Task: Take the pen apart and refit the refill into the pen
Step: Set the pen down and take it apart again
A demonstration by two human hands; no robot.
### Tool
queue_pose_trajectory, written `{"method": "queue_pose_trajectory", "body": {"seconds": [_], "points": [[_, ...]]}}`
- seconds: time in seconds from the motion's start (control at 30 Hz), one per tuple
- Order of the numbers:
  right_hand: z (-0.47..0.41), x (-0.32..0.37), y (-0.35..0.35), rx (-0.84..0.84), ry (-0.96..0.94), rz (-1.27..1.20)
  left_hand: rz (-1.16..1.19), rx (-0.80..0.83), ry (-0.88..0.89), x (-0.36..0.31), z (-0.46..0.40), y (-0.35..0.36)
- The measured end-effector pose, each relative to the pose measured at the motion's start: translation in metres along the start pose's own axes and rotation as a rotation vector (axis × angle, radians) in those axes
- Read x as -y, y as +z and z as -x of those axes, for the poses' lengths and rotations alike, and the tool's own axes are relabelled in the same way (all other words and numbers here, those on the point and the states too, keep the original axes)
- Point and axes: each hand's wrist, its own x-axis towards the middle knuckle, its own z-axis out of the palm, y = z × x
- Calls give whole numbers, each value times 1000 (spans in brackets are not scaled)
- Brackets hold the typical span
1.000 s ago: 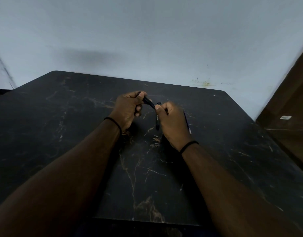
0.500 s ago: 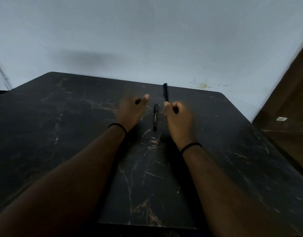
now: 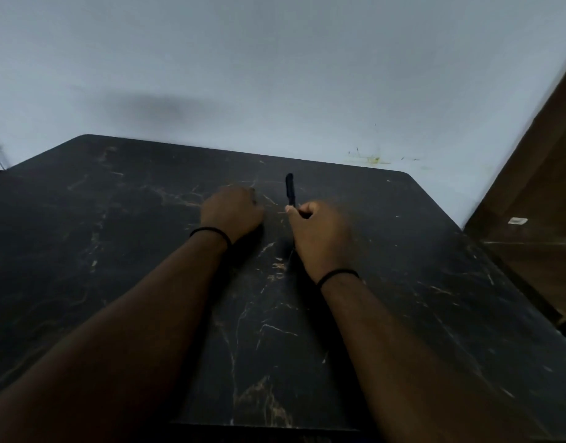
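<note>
The right hand [image 3: 318, 233] is gripping a black pen part [image 3: 289, 190], fingers curled round its lower end so that the piece is standing up and away from the person, above the dark marbled bench [image 3: 115, 219]. The left hand [image 3: 232, 212] is lying knuckles-up on the bench just beside it, fingers folded under; whether it is holding anything cannot be told from this angle. A second ago both hands were working the pen together between them; half a second ago they were parting, with a second dark piece lying on the bench between them. That piece is no longer showing, and it may be sitting under the left hand or be lost against the dark surface. A thin pale line is trailing below the right hand toward the wrist, possibly the refill, but blur is preventing confirmation. Judgement: the pen is now separated, so disassembly is appearing largely done, and refitting the refill is remaining. Black bands are sitting on both wrists.
</note>
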Motion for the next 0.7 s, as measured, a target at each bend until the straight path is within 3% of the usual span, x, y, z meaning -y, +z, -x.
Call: {"method": "queue_pose_trajectory", "body": {"seconds": [0.23,0.37,0.7], "points": [[0,28,24,90,-26,286,167,-76,-94,23,6,-10],[-8,32,33,70,55,321,185,-77,-77,24,6,-8],[-7,35,35,36,13,382,242,-97,-91,22,8,-8]]}}
